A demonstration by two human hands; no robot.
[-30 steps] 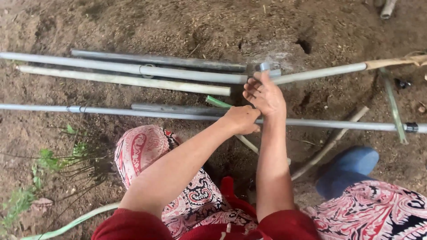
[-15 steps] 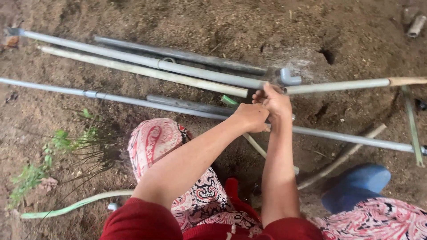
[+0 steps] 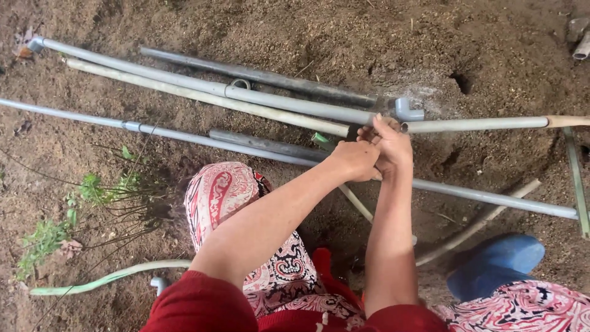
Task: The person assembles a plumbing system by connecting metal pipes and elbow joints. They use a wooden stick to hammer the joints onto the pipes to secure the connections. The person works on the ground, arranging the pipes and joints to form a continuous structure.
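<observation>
My right hand (image 3: 391, 146) reaches over bare soil, its fingers curled at the open end of a grey pipe (image 3: 479, 125) that runs off to the right. Just beyond my fingertips, a grey elbow fitting (image 3: 408, 110) caps a long grey pipe (image 3: 209, 88). My left hand (image 3: 353, 161) is closed and pressed against my right hand, above a long thin pipe (image 3: 491, 198). Its fingers are hidden, so I cannot see whether it holds anything. A pale pipe (image 3: 203, 98) ends just left of my hands, beside a short green piece (image 3: 322, 141).
Two darker pipes (image 3: 264, 76) (image 3: 264, 145) lie among the others on the brown soil (image 3: 307, 37). Small green plants (image 3: 92, 190) grow at the left, with a pale green hose (image 3: 104, 280) below them. A blue boot (image 3: 498, 264) and patterned red trousers (image 3: 227, 197) fill the bottom.
The view has shifted right and down a little. My right hand's fingers, spread a second ago, have curled at the pipe's end. My left hand has drawn in against it.
</observation>
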